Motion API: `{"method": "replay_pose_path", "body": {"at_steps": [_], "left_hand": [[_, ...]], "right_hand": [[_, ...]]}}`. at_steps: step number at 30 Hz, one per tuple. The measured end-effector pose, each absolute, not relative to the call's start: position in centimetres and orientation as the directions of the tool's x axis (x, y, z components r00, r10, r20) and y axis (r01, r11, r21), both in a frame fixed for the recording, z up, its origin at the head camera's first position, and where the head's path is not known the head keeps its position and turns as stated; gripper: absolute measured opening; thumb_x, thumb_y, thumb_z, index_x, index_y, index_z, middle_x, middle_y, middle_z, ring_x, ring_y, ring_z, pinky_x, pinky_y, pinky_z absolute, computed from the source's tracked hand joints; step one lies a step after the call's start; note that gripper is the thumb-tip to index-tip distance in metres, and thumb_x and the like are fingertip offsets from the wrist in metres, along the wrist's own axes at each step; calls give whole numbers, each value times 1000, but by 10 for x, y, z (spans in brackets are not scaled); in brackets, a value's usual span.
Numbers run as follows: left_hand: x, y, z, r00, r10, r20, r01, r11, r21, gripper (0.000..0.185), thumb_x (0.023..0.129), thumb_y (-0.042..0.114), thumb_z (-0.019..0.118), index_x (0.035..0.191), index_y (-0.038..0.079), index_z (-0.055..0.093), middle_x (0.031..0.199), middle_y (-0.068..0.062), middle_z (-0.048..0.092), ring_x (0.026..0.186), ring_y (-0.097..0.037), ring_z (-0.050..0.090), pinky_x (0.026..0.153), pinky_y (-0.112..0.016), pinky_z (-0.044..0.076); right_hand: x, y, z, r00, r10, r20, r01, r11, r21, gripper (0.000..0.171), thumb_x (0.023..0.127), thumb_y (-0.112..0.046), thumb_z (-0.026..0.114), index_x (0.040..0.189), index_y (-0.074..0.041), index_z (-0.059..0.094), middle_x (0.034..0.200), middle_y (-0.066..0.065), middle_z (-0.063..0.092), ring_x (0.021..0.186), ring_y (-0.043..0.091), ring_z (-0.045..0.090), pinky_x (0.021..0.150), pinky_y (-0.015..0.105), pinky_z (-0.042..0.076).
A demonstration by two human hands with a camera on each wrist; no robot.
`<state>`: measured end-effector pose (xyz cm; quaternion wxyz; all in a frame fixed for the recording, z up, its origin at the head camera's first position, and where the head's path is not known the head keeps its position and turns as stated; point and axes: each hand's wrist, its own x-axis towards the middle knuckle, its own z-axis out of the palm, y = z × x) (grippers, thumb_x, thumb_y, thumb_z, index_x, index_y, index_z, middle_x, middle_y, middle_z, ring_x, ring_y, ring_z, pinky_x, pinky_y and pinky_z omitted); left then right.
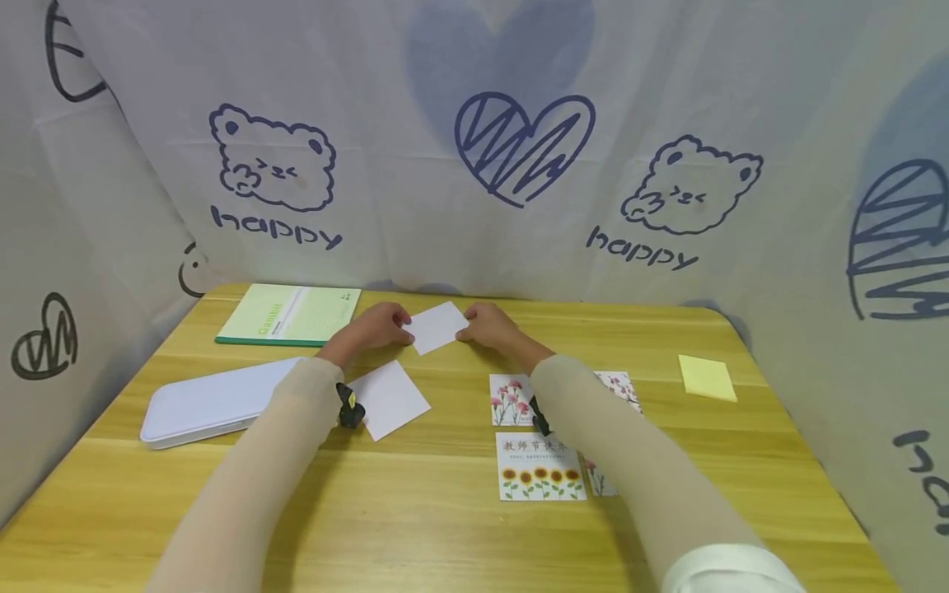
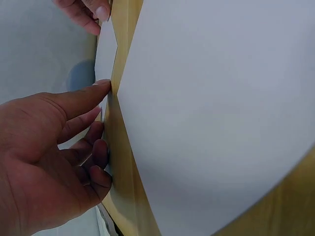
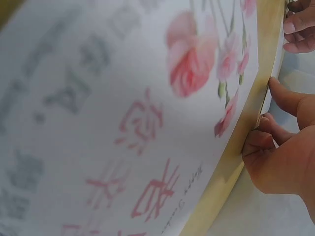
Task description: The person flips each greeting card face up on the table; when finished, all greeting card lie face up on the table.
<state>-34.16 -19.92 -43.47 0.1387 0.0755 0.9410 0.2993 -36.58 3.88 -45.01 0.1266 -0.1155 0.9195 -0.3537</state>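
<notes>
left hand (image 1: 374, 326) + right hand (image 1: 489, 324) | pinch white card (image 1: 437, 327) | table (image 1: 415, 527)

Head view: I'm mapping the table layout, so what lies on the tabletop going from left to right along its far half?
Green notebook → left hand → white card held between both hands → right hand → yellow sticky pad.

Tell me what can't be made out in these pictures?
- Head view: the right forearm hides parts of the flower cards; the text on the sunflower card is too small to read.
- Right wrist view: the print on the pink flower card is blurred and cut off.
- Left wrist view: the white card shows only an edge beyond the left hand.
</notes>
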Motion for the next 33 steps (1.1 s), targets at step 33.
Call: {"method": "replay_pose_path", "body": {"at_steps": [33], "left_hand": [[-326,-184,-426,-955,291,-62,169,703,691,30,96,5,59,124,-4,63,115,-19,63,100,-26,56,84,-32,48]], "right_hand": [[-350,60,-437,-896,-414,-160,8,345,-939,39,91,5,68,128,6,56,91,13,66,65,15,66,68,30,59]]}}
